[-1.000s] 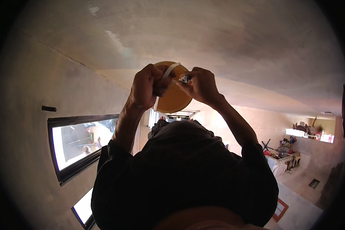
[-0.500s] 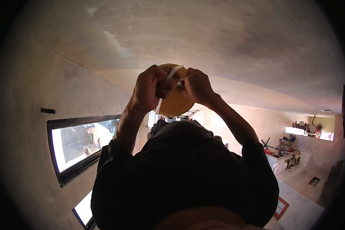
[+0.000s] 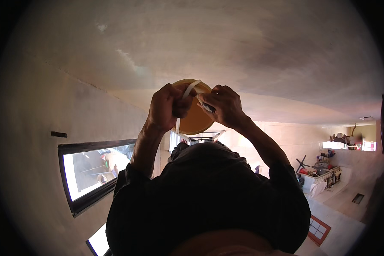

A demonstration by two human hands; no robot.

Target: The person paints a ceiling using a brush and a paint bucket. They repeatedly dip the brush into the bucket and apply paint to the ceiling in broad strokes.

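Note:
My left hand (image 3: 165, 106) is closed in a fist round a white strip (image 3: 192, 87). One end of the strip sticks up past the thumb, and its lower length shows below the fist. Close beside it, my right hand (image 3: 224, 106) is curled round a small dark object with a pale, glinting part (image 3: 208, 107); too little shows to name its kind. Behind both hands is a round yellow-orange container or lid (image 3: 198, 121), its upper rim showing above the knuckles. The hands hide much of it, and whether either one touches it I cannot tell.
A pale, smeared plaster surface (image 3: 226, 47) spreads above and ahead. At left are a dark-framed window (image 3: 96, 170) and a short black stub (image 3: 59, 134). Part of a metal frame, perhaps a ladder (image 3: 215, 136), shows beyond my body. Cluttered gear (image 3: 322, 170) lies far right.
My right hand has turned and moved slightly down and right, so the dark object in it now shows. The fingertips have drawn a little away from the strip. The whole view has shifted slightly.

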